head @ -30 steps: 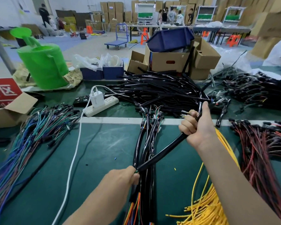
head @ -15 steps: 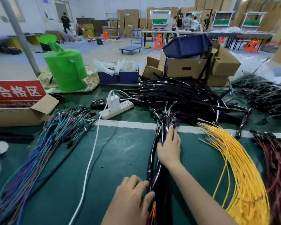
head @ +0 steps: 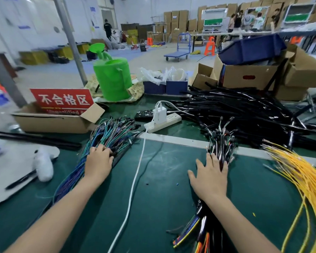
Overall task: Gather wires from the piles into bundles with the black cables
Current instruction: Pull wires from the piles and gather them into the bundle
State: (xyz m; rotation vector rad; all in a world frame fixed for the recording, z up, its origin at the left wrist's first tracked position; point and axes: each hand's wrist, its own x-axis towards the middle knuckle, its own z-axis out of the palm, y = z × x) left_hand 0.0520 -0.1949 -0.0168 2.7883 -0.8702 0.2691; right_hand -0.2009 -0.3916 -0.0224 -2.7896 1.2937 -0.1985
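The left hand (head: 98, 162) lies palm down on a pile of thin blue, green and purple wires (head: 109, 134). Its fingertips dip in among the strands near their dark connector ends, and it is unclear whether they pinch any of them. The right hand (head: 210, 178) is spread wide with straight fingers, pressing flat on a bundle of black cables mixed with coloured wires (head: 223, 143). That bundle runs from beyond the fingertips, under the palm and wrist, back toward the person. Both hands work over a dark green tabletop (head: 162, 207).

Between the hands a white cord (head: 133, 179) crosses the tabletop, leading away to a white power strip (head: 167, 123) with a white charger (head: 160, 114) plugged in. Beyond the right hand sprawls a large heap of loose black cables (head: 244, 110). To that hand's right a sheaf of yellow wires (head: 303, 178) fans across the tabletop. Beyond the left hand sits an open cardboard box (head: 58, 123) holding a red sign with white characters (head: 62, 100), and farther off stands a green plastic watering can (head: 113, 79).
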